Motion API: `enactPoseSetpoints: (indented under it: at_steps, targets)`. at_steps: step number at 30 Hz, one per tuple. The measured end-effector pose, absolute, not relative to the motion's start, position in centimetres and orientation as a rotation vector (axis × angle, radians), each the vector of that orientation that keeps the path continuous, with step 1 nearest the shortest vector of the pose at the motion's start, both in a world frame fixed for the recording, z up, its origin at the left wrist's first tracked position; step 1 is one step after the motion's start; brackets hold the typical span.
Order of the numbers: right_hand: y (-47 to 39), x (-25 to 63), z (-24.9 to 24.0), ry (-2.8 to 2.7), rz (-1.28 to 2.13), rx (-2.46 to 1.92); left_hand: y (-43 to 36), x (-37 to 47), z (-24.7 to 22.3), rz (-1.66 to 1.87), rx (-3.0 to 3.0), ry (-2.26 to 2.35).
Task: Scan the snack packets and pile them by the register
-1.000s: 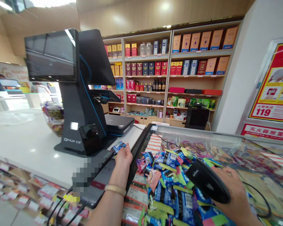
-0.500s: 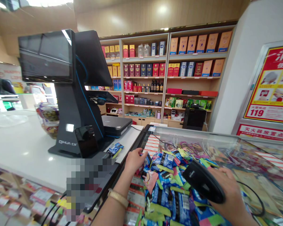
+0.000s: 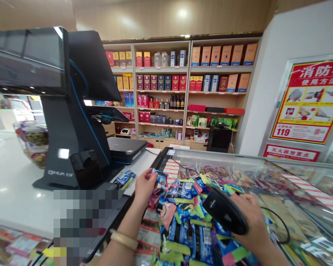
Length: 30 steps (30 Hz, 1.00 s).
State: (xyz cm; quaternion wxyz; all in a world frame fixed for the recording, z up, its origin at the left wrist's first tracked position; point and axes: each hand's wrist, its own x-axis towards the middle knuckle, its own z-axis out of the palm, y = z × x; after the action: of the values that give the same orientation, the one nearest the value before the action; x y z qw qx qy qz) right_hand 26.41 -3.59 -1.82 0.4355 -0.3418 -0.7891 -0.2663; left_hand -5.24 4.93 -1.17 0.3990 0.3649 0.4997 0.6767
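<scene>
The left hand (image 3: 143, 187) pinches a blue snack packet (image 3: 162, 178), best kept flat and uncovered. The right hand (image 3: 254, 218) grips the barcode scanner (image 3: 224, 210), best held steady.

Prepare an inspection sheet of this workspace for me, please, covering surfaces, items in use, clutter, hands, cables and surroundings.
Surfaces: glass-topped case beside a white counter.
Items in use: pile of mostly blue packets on the glass; black handheld scanner held over it.
Clutter: one loose packet on the counter, near the register.
Left hand: pinches a small packet.
Right hand: grips the scanner.
Cables: black cable loops beside the right hand.
Surroundings: stocked shelves behind; red wall sign at right.
</scene>
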Motion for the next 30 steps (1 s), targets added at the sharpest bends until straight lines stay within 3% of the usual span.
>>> enactPoseSetpoints:
  at_steps: [11,30]
  targets:
    - [-3.9,25.9,-1.3,-1.953,-0.629,-0.867,2.7,-2.4,0.9,1.574,0.708,0.679]
    - [-4.2,25.3,-0.9,-1.944,-0.547,-0.979,-0.1,0.7,1.1,1.461,1.165,0.680]
